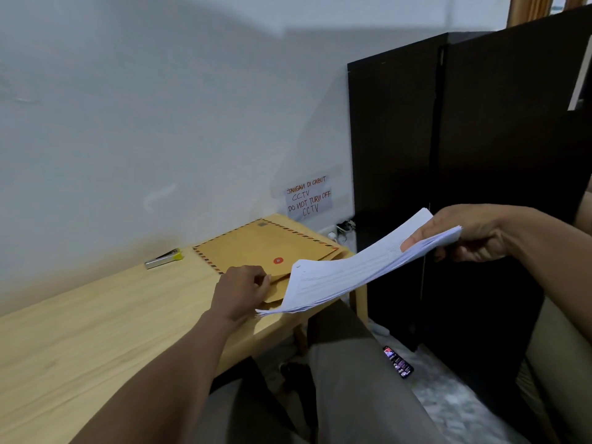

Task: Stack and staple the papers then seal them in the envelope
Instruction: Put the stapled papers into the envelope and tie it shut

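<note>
Two hands: left hand (243, 288) and right hand (471, 233), both bare, both in view.
Left hand: fingers curled, pinching the flap end of the envelope (256, 248) against the table.
Right hand: closed on the far end of the stack of papers (358, 267), thumb on top, fingers under.
Papers: one stack of white sheets, held in the air, sloping down toward the envelope's mouth; the low end hangs over the table's near edge and covers part of the envelope.
Envelope: one, brown with a striped border and a red round clasp, lying flat at the table's right end, near the wall.
Stapler (164, 258): one, silver with a yellow end, on the table by the wall, well apart from the envelope.
Table (96, 331): light wood; wide bare surface left of the left hand.
Right side: dark cabinet (448, 155) just beside the table's end.
Wall: one handwritten note (308, 197).
Floor: one phone (398, 362), screen lit.
</note>
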Demonstrator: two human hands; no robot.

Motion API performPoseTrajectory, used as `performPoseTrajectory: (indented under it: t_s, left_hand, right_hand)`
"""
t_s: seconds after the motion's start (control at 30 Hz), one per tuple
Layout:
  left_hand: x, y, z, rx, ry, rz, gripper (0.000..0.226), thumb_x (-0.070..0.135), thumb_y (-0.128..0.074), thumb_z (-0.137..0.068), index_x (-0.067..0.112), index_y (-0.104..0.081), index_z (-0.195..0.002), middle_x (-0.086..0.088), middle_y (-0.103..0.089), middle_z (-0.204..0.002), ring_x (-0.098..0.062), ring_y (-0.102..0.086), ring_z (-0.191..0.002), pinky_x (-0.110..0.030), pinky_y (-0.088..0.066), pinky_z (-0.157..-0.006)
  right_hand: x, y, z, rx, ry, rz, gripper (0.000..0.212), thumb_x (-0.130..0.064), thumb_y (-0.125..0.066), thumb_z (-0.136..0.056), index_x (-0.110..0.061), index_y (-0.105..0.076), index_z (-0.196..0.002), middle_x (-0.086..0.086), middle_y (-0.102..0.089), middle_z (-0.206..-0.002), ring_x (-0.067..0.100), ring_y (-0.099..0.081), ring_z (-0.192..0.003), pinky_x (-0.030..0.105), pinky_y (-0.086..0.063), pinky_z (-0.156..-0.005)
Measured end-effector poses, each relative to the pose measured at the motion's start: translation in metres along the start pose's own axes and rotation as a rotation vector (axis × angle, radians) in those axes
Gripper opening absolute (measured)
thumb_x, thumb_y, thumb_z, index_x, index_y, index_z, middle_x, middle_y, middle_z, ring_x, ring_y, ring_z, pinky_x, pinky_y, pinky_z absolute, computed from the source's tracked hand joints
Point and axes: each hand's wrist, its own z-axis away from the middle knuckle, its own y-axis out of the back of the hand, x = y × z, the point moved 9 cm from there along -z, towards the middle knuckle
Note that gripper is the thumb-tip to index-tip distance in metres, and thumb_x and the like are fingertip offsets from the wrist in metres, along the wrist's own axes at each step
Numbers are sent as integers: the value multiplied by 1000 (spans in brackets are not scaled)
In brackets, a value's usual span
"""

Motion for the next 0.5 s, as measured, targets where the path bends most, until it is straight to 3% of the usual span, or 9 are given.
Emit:
performPoseTrajectory:
  t_s: [0.13,0.3,0.5]
  left_hand:
    - [-4,-1,1,21,12,36,24,35,-60,-96,20,-78,-93,6,-74,-83,-9,-59,-71,-28,-48,-62]
    - [3,2,4,71,-7,-19,21,32,-59,-97,20,-75,-95,4,-74,-88,-10,-58,-73,-25,-46,-64]
    - [6,3,8,128,-35,-48,21,30,-57,-98,18,-74,-102,3,-74,-94,-12,-58,-77,-26,-47,-66]
  right_hand:
    - [-4,-2,4,-54,-19,37,26,-12,-75,-83,5,-73,-103,8,-57,-61,6,-51,-45,13,-34,-30]
    - [-8,-1,-1,-54,-39,-7,27,-11,-71,-88,7,-70,-108,9,-58,-60,6,-51,-40,12,-35,-29]
    - [-8,7,-5,-37,-39,-64,32,-9,-74,-84,8,-70,-111,15,-63,-87,8,-56,-52,14,-38,-30]
